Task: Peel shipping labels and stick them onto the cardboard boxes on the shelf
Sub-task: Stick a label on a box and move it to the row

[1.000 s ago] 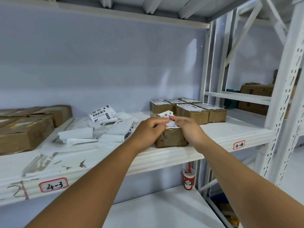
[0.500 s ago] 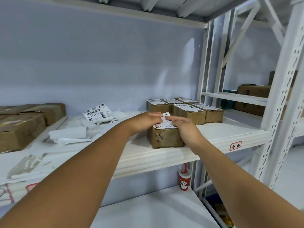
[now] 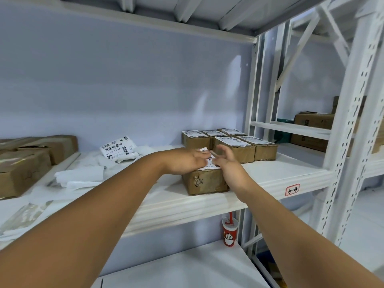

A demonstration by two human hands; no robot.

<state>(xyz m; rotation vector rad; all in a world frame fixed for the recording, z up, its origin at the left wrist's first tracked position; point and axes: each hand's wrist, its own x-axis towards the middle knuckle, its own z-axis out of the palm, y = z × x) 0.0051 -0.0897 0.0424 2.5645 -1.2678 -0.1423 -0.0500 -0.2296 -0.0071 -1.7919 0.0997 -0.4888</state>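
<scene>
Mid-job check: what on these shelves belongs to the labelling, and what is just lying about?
Job: left hand, right hand, label, front box beneath it, five labelled boxes behind, spare printed labels, brown boxes at left.
Lying about: red cup below, crumpled white paper, boxes on far rack.

front box (image 3: pixel 205 181) on shelf (image 3: pixel 274 175) | labelled boxes (image 3: pixel 239 151) behind | loose labels (image 3: pixel 116 147) left

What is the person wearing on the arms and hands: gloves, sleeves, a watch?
Nothing that shows. The left hand and right hand are bare: no gloves, rings or wristbands. The left forearm and right forearm are uncovered to the frame's edge; no sleeve comes into view.
</scene>
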